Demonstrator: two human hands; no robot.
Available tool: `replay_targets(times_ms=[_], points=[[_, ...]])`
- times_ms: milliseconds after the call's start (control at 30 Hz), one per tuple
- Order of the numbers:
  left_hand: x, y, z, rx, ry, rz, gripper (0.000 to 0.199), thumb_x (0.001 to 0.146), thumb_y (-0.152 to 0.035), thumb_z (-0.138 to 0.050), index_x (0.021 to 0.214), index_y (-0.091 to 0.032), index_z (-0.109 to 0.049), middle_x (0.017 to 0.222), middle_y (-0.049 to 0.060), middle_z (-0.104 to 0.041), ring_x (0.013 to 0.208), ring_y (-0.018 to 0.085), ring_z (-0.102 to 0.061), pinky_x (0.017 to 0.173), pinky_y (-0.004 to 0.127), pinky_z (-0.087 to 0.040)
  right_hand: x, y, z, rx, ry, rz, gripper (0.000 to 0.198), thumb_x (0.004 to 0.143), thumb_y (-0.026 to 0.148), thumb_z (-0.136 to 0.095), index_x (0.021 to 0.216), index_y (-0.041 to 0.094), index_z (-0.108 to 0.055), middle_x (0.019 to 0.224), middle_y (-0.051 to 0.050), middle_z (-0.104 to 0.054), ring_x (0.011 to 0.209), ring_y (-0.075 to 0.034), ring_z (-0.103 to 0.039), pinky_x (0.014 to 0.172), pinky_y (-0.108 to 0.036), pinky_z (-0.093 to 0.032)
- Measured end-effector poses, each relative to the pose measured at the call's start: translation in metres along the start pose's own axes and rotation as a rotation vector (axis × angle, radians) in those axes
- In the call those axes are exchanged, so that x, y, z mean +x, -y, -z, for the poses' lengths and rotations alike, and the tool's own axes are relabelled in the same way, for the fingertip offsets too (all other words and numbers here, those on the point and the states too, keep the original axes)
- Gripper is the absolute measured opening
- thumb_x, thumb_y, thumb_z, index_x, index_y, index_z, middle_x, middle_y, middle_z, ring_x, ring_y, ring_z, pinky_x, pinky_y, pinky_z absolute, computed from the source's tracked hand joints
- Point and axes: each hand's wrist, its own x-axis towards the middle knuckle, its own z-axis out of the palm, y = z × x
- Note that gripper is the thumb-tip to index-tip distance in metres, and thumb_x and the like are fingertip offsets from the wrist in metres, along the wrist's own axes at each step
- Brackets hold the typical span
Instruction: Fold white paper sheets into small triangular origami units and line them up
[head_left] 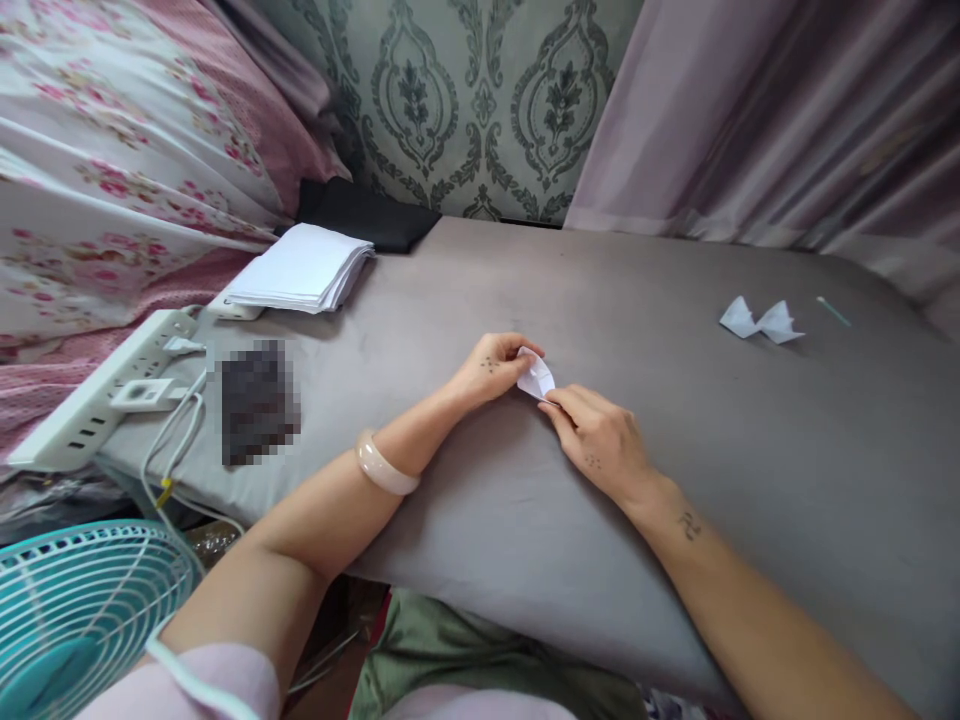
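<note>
A small piece of folded white paper (pixel 537 378) is held between my two hands above the grey table surface. My left hand (pixel 499 366) pinches its upper left side, fingers curled round the edge. At its lower right corner, my right hand (pixel 596 430) grips it between thumb and fingers. Part of the paper is hidden behind the fingers. Off to the right lie two pointed folded paper shapes (pixel 761 320), side by side and close together.
A stack of white paper (pixel 300 268) sits at the back left, near a black folded item (pixel 367 212). Along the left edge runs a white power strip (pixel 105 385) with plugs and cables. A teal fan (pixel 82 620) stands below it. A thin stick (pixel 834 311) lies far right.
</note>
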Motion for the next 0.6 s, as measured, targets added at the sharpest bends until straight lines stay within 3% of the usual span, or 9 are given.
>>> replay_targets(times_ms=[200,467,600], points=[[0.002,-0.001,-0.002,-0.047,-0.06,0.047,0.017,0.077,-0.013,-0.058,0.088,-0.01,-0.07,0.065,0.0,-0.063,0.055,0.009,-0.053,0.054,0.02,-0.041,0.004,0.003,0.002,-0.037,-0.024,0.043,0.024,0.096,0.024,-0.046,0.083,0.02,-0.066,0.076,-0.003,-0.064,0.07,-0.015,-0.057,0.061,-0.027,-0.034],[-0.001,-0.005,-0.007,-0.249,-0.032,0.165,0.014,0.078,-0.006,-0.05,0.083,-0.01,-0.063,0.07,0.002,-0.063,0.057,0.009,-0.057,0.055,0.021,-0.043,0.004,0.008,0.003,-0.051,-0.035,0.063,0.027,0.094,0.022,-0.047,0.073,0.019,-0.063,0.072,-0.003,-0.063,0.068,-0.014,-0.055,0.062,-0.027,-0.034],[-0.003,-0.007,-0.011,-0.272,-0.083,0.141,0.015,0.081,-0.004,-0.047,0.082,-0.012,-0.06,0.069,0.002,-0.062,0.057,0.009,-0.055,0.056,0.021,-0.041,0.006,0.01,0.001,-0.073,-0.053,0.066,0.025,0.093,0.022,-0.049,0.073,0.018,-0.063,0.071,-0.003,-0.063,0.067,-0.014,-0.056,0.061,-0.027,-0.034]])
